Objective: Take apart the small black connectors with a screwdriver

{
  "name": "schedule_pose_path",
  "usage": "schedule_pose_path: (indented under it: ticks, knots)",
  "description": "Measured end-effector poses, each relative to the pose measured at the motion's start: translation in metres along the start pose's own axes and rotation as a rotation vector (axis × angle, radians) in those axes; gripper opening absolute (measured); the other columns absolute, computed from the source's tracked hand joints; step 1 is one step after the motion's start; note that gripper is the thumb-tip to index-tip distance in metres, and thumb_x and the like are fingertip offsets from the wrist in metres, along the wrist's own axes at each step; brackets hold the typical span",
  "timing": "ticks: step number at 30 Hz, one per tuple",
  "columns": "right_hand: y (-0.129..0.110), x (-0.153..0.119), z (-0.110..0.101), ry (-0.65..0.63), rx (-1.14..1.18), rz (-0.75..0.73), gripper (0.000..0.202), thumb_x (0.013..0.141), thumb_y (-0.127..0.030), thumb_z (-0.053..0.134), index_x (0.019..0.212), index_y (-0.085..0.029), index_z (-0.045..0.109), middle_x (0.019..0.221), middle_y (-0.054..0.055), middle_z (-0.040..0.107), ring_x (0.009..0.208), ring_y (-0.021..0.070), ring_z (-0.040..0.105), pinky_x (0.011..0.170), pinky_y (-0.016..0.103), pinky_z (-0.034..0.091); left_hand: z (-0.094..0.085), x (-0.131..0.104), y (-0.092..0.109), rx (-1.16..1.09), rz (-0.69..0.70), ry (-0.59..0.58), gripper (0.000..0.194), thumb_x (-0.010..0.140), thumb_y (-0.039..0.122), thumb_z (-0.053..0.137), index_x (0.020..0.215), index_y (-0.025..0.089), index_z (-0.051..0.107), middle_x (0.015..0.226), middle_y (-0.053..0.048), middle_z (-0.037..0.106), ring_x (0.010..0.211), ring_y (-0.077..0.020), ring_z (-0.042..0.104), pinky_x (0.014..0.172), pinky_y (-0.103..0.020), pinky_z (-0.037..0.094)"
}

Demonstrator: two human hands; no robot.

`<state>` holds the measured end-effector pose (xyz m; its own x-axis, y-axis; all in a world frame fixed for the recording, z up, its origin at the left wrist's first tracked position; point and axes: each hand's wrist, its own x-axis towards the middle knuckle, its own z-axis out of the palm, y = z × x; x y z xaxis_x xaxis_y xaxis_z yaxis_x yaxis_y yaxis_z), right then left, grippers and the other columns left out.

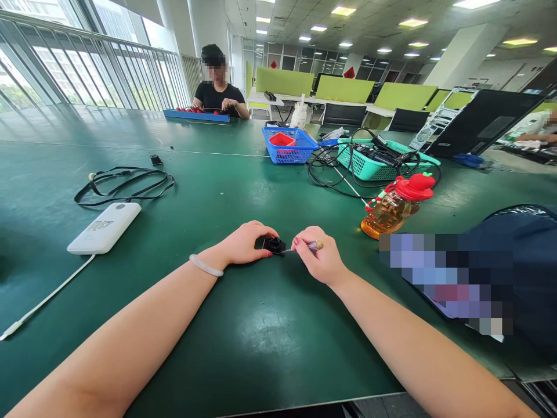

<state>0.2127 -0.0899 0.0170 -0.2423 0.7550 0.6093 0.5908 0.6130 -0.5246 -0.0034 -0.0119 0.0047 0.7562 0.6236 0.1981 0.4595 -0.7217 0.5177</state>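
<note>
My left hand (249, 242), with a pale bangle (206, 266) at its wrist, is closed around a small black plastic part (274, 245) resting at the tabletop. What exactly the part is, I cannot make out. To its right, my right hand (319, 255) grips a small screwdriver (316, 245). Its brownish handle pokes out past the thumb, and the thin metal shaft points left. The tip meets or nearly meets the right side of the black part; whether they touch is too small to tell.
On the green table (209, 337) lie a white power bank (104, 229) and a black cable (126, 188) to the left. A red-lidded drink bottle (387, 215), a teal basket (369, 165) of cables and a blue basket (289, 152) stand right and beyond. Someone (221, 96) sits opposite.
</note>
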Motion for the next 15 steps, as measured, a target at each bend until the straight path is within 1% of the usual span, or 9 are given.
schedule_pose_path:
  ticks: [6, 11, 13, 15]
  knots:
    - [-0.0042, 0.0, -0.0001, -0.006, 0.074, -0.072, 0.032, 0.095, -0.029, 0.043, 0.066, -0.023, 0.054, 0.06, -0.003, 0.061, 0.058, 0.0138, 0.051, 0.083, 0.036, 0.044, -0.0011, 0.0002, 0.0013, 0.005, -0.041, -0.006, 0.041, 0.076, 0.034, 0.074, 0.115, 0.025, 0.064, 0.109, -0.005, 0.07, 0.106, -0.0252, 0.057, 0.094, -0.04, 0.045]
    - [-0.0037, -0.0007, 0.005, -0.089, 0.036, -0.101, 0.027, 0.095, -0.032, 0.046, 0.072, -0.024, 0.057, 0.065, -0.004, 0.065, 0.059, 0.013, 0.053, 0.091, 0.038, 0.041, -0.0012, 0.0017, 0.0028, 0.007, -0.054, -0.022, 0.047, 0.071, 0.038, 0.079, 0.114, 0.025, 0.065, 0.105, -0.004, 0.071, 0.102, -0.0247, 0.057, 0.092, -0.039, 0.045]
    - [-0.0028, -0.0006, 0.0058, -0.122, 0.033, -0.091, 0.026, 0.095, -0.034, 0.047, 0.074, -0.024, 0.059, 0.068, -0.004, 0.066, 0.06, 0.0129, 0.054, 0.092, 0.038, 0.041, -0.0011, 0.002, 0.0035, 0.01, -0.054, -0.023, 0.046, 0.072, 0.038, 0.078, 0.114, 0.025, 0.065, 0.104, -0.004, 0.071, 0.102, -0.0244, 0.057, 0.091, -0.038, 0.045]
    - [-0.0017, -0.0005, 0.0046, -0.124, 0.068, -0.052, 0.03, 0.096, -0.038, 0.047, 0.073, -0.024, 0.061, 0.069, -0.003, 0.067, 0.063, 0.0134, 0.056, 0.092, 0.038, 0.041, -0.0011, 0.002, 0.004, 0.013, -0.051, -0.021, 0.045, 0.073, 0.039, 0.077, 0.114, 0.025, 0.065, 0.104, -0.005, 0.071, 0.102, -0.0244, 0.057, 0.091, -0.038, 0.046]
